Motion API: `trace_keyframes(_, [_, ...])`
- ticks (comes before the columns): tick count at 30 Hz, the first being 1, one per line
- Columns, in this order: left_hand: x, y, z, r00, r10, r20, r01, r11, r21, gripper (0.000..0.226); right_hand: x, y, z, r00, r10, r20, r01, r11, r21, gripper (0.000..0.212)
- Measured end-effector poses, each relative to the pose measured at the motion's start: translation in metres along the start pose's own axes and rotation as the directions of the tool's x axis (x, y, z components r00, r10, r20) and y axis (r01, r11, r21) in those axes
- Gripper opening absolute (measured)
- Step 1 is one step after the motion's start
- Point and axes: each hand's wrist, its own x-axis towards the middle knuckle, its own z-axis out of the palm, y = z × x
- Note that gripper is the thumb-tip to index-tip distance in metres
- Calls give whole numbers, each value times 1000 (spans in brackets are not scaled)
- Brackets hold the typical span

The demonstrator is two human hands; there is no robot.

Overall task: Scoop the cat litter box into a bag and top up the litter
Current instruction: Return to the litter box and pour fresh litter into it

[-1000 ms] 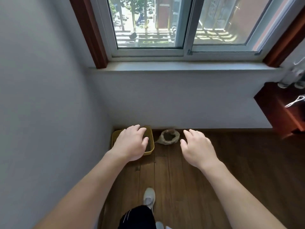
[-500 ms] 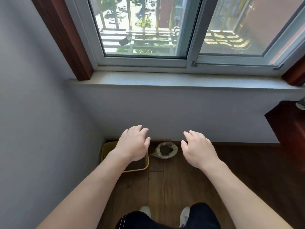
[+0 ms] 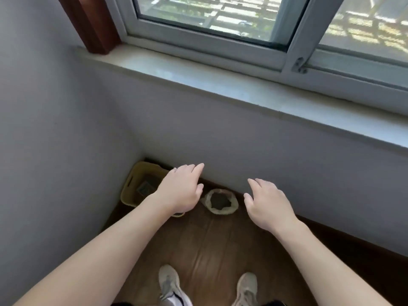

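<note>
Stepped closer to box (image 3: 134, 188) and bag (image 3: 220, 202); left hand (image 3: 181, 191), right hand (image 3: 269, 206) outstretched, fingers (image 3: 196, 167) loosely spread, empty; risk: careless reach tipping open bag, spilling

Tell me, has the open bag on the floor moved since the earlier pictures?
No. The bag still sits against the foot of the wall, just right of the yellow litter box; only the view has shifted.

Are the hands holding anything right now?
No, nothing is held. The left hand and right hand are both open and empty, up above the yellow litter box and the open bag on the floor.
</note>
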Motion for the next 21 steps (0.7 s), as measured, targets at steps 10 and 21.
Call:
trace_keyframes(10, [95,-33,239,999,-19,45,22,998,-54,62,123,80,215,995,-85,54,87,995,-51,49])
trace_keyframes(21, [220,-96,486,972,47,228,-56,998,35,67,266,163,448,950,-297,94,310,931,-194,47])
